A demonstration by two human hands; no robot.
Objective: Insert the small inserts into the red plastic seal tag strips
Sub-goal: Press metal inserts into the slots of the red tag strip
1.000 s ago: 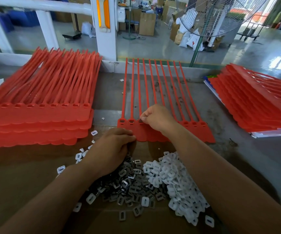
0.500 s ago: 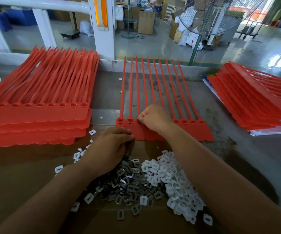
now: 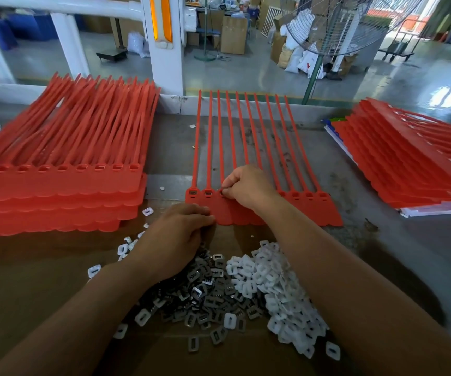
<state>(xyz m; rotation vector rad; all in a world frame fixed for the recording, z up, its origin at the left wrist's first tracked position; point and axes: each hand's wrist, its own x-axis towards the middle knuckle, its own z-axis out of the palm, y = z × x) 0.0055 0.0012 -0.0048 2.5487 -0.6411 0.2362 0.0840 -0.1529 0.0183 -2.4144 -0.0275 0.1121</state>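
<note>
the person is working with one sheet of red seal tag strips (image 3: 259, 207) lying flat on the bench (image 3: 381, 253) right in front of them, its long tails pointing away and its row of heads nearest, which is likely so each socket is facing up within easy reach. the right hand (image 3: 248, 189) is bunched over the heads, fingertips pinched together at the third socket from the left; it looks to be pressing something small in there, though i cannot see the piece itself. the left hand (image 3: 175, 237) is resting curled, knuckles up, just below the sheet's near left corner and over the pile, fingers tucked under; whether it is holding an insert i cannot tell. the heap is sitting just below the sheet: dark metal inserts (image 3: 208, 291) on the left, white plastic inserts (image 3: 273, 283) on the right, both close so that a hand only has to drop back to pick one.

the sheet is bright red and thin, with about ten tails joined along a scalloped bottom edge. the two sockets left of the fingers are showing something pale inside. a thick stack of sheets (image 3: 56, 185) is waiting to the left, and another stack (image 3: 408, 164) is fanned out to the right.
</note>
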